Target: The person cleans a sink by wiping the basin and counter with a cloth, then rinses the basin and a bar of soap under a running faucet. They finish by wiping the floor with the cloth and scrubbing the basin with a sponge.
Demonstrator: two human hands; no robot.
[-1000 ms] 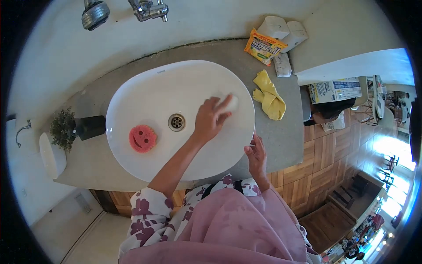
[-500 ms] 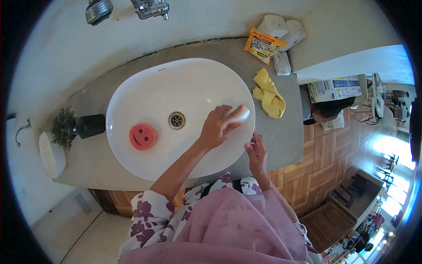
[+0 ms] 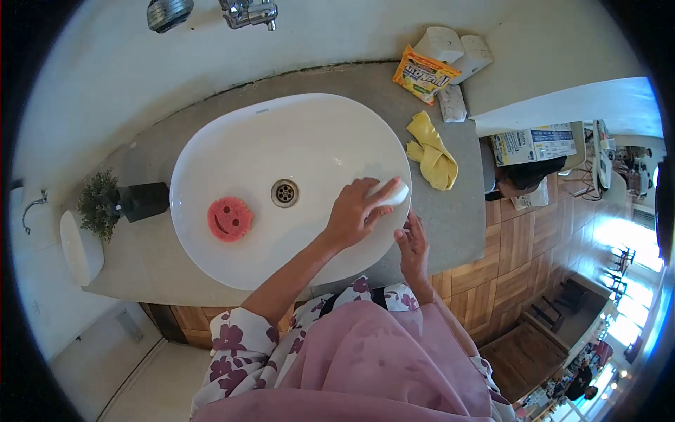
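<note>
A white oval sink [image 3: 281,130] has a round metal drain [image 3: 285,193] at its centre. Over the right part of the bowl, my left hand [image 3: 357,211] is closed on a white block [image 3: 396,193], which it holds near the right inner wall. My right hand [image 3: 413,250] is beside the lower right rim, thumb and fingers apart, holding nothing. A pink round sponge [image 3: 230,219] with a smiling face lies in the left part of the bowl. Right of the sink, a twisted yellow cloth [image 3: 432,151] rests on the grey counter [image 3: 450,218].
Behind the cloth are an orange packet [image 3: 424,75] and white paper rolls [image 3: 441,45]. A dark pot [image 3: 143,201] with a plant [image 3: 100,204] lies left of the sink. A metal faucet [image 3: 249,13] is on the back wall. Far right, a person [image 3: 581,385] is visible.
My left hand has moved slightly right with the white block, closer to the sink's right rim. My right hand has barely moved. The view has shifted a little.
</note>
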